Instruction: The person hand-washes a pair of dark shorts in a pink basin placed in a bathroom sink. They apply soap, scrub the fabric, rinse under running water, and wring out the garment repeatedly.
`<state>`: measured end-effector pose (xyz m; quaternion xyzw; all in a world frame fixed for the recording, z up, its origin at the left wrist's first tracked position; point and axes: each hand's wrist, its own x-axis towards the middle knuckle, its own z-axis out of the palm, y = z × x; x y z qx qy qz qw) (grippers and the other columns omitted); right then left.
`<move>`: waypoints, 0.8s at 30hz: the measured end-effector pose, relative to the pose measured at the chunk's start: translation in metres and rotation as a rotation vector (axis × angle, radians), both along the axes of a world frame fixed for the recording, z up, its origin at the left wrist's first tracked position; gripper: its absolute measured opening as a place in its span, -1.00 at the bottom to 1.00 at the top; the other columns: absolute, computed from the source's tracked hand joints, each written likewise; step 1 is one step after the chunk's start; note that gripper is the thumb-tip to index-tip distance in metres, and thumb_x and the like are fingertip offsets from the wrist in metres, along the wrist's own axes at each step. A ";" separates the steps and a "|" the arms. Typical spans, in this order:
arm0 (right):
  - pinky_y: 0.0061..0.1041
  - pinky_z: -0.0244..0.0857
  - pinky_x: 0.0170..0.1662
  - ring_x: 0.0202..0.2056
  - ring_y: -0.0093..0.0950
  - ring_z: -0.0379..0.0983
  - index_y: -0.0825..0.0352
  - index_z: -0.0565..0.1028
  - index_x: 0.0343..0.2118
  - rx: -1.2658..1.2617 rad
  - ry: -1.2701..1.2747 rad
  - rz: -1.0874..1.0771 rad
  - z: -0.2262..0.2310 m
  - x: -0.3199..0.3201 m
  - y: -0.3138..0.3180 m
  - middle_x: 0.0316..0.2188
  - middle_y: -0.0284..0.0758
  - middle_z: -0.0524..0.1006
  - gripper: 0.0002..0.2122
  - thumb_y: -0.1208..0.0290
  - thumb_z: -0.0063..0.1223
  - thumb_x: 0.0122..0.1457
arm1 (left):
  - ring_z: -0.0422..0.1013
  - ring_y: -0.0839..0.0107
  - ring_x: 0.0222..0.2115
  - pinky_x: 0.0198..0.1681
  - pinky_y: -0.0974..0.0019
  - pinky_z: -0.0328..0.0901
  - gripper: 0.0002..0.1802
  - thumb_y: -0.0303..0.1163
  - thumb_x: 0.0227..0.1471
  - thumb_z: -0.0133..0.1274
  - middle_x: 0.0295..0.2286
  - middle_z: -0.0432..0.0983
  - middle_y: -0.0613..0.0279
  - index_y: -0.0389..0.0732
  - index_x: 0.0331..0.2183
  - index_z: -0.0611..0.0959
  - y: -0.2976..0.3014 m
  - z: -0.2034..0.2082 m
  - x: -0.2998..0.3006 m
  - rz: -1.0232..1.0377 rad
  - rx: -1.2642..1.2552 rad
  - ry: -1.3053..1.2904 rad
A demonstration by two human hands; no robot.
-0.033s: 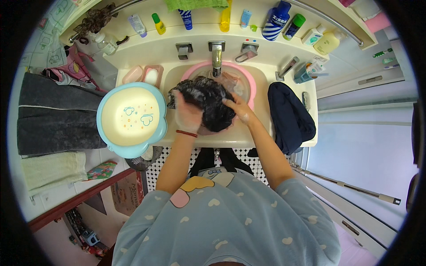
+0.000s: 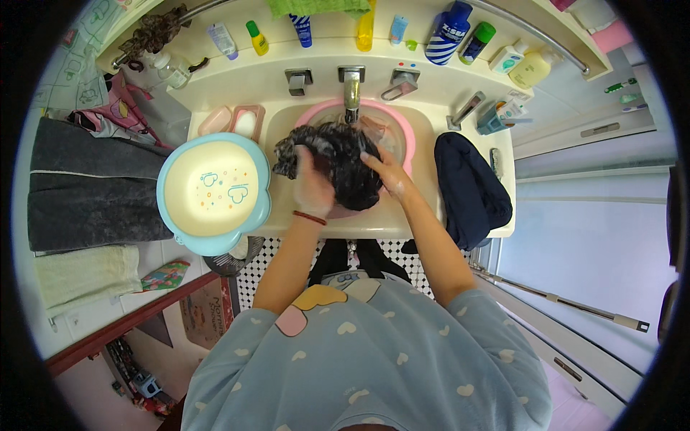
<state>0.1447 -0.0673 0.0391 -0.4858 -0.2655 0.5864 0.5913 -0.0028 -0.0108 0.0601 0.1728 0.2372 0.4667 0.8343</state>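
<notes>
A wet black cloth [image 2: 336, 159], bunched up and streaked with white suds, is between my hands over a pink-rimmed basin [image 2: 408, 147] in the sink. My left hand [image 2: 314, 185], slightly blurred and wearing a red wrist cord, presses into its near left side with the fingers pointing away from me. On the right edge, my right hand [image 2: 388, 172] grips the cloth with its thumb on top; its other fingers are partly hidden. Behind the cloth, crumpled pinkish fabric [image 2: 375, 131] lies in the basin, under the faucet [image 2: 351, 93].
A blue-rimmed cream basin [image 2: 164, 190] stands left of the sink, near a soap dish with white soap [image 2: 246, 123]. Folded dark navy clothing [image 2: 463, 190] drapes over the right counter. Several bottles and tubes, including a blue striped bottle [image 2: 447, 36], line the back shelf.
My left hand has shifted slightly to the right, deeper against the cloth, and the cloth's left part now bulges past its fingers. My right hand stays almost in place.
</notes>
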 end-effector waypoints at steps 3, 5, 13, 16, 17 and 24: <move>-0.61 0.14 -0.07 -0.17 -0.60 0.27 0.40 0.28 -0.05 0.053 -0.144 0.110 0.020 -0.014 0.013 -0.21 -0.37 0.40 -0.62 0.38 0.00 0.08 | 0.24 0.39 -0.11 0.00 0.32 0.15 -0.48 -0.06 0.11 -0.26 -0.11 0.32 0.19 -0.30 -0.07 0.36 -0.016 -0.051 0.032 0.095 -0.280 0.308; -0.57 0.10 0.00 -0.10 -0.54 0.24 0.41 0.20 0.03 0.046 -0.148 0.093 0.011 -0.015 0.010 -0.11 -0.32 0.36 -0.54 0.41 0.00 0.07 | 0.36 0.32 -0.26 -0.18 0.33 0.29 -0.50 -0.08 0.10 -0.29 -0.21 0.38 0.13 -0.29 -0.10 0.39 -0.001 -0.044 0.040 -0.020 -0.208 0.531; -0.45 0.19 -0.17 -0.23 -0.35 0.33 0.40 0.29 -0.16 0.156 -0.793 -0.236 -0.012 -0.056 -0.006 -0.27 -0.18 0.41 -0.65 0.31 0.02 0.06 | 0.35 0.15 -0.29 -0.14 0.28 0.22 -0.56 -0.27 0.10 -0.26 -0.27 0.39 -0.11 -0.47 -0.12 0.33 0.046 -0.115 0.055 0.423 0.255 0.924; -0.32 0.20 -0.38 -0.39 -0.07 0.30 0.37 0.31 -0.33 0.187 -1.079 -0.215 0.038 -0.060 0.011 -0.40 -0.06 0.38 -0.71 0.30 0.09 -0.02 | 0.35 0.17 -0.28 -0.14 0.28 0.21 -0.55 -0.25 0.09 -0.22 -0.26 0.39 -0.04 -0.42 -0.09 0.31 0.007 -0.089 0.053 0.287 0.468 0.776; -0.29 0.20 -0.36 -0.37 -0.05 0.29 0.38 0.30 -0.34 0.152 -1.039 -0.213 0.036 -0.056 0.021 -0.41 -0.06 0.38 -0.71 0.30 0.08 -0.02 | 0.35 0.20 -0.28 -0.16 0.28 0.22 -0.56 -0.23 0.09 -0.22 -0.26 0.39 0.00 -0.38 -0.09 0.32 -0.009 -0.077 0.052 0.240 0.406 0.725; -0.57 0.18 -0.37 -0.42 -0.64 0.26 0.26 0.33 -0.37 -0.006 -0.149 -0.358 -0.036 -0.007 0.036 -0.48 -0.49 0.33 -0.79 0.29 0.07 0.04 | 0.37 0.38 -0.30 -0.30 0.31 0.27 -0.59 -0.08 0.10 -0.20 -0.25 0.41 0.30 -0.13 -0.11 0.39 -0.009 0.002 0.018 0.001 -0.131 0.182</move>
